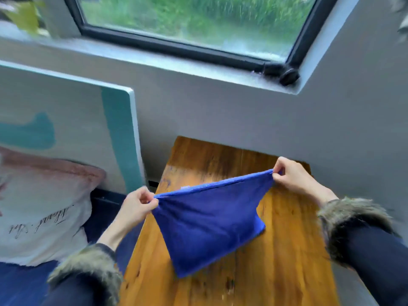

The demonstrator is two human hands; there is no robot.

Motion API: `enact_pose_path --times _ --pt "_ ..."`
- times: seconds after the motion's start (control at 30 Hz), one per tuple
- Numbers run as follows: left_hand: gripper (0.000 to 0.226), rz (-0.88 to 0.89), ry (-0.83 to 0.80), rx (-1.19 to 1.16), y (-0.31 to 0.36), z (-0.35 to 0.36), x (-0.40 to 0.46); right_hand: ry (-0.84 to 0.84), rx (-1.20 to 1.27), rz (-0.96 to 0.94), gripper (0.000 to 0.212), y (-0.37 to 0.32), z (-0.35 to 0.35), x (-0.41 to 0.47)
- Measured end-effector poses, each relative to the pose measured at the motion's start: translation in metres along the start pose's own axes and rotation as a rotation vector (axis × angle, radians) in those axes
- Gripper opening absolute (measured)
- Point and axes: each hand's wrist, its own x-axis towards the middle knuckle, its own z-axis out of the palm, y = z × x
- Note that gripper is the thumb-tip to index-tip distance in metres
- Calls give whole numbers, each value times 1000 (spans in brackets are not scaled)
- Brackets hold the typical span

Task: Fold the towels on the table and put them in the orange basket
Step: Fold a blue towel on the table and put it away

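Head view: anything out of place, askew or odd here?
Nothing damaged or spilled. The blue towel is stretched between left hand and right hand, sagging onto the wooden table. One oddity: the orange basket is not in view.

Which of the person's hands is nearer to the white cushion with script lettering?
Left. The left hand is just right of the white cushion; the right hand is across the blue towel.

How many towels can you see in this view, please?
1: a blue towel, pinched at its top corners by the left hand and right hand, above the wooden table. Others may lie off-frame.
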Motion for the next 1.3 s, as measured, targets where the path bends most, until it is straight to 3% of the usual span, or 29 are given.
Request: enact_pose_path --times 0.1,0.23,0.37,0.53,0.73,0.87,0.97,1.13,1.3 --pt "26 141 -17 23 56 0 8 98 69 33 13 5 -43 -16" --pt "18 321 -51 -68 124 0 2 203 137 55 13 7 -83 -36" --pt "27 424 -133 -173 161 -1 -7 275 170 48 20 12 -105 -56" --pt "27 489 -105 12 172 1 -2 358 73 -37 33 16 -106 -73" --pt "30 490 -84 108 160 4 7 475 210 7 33 18 -91 -77" --pt "18 500 -91 147 156 1 9 511 305 31 28 17 -90 -74" --pt "15 500 -143 242 151 -4 12 490 296 27 29 19 -91 -72" --pt "32 466 -165 337 142 -5 15 460 230 36 26 19 -91 -72" --pt "30 394 -183 294 134 0 11 428 304 52 27 26 -89 -72"
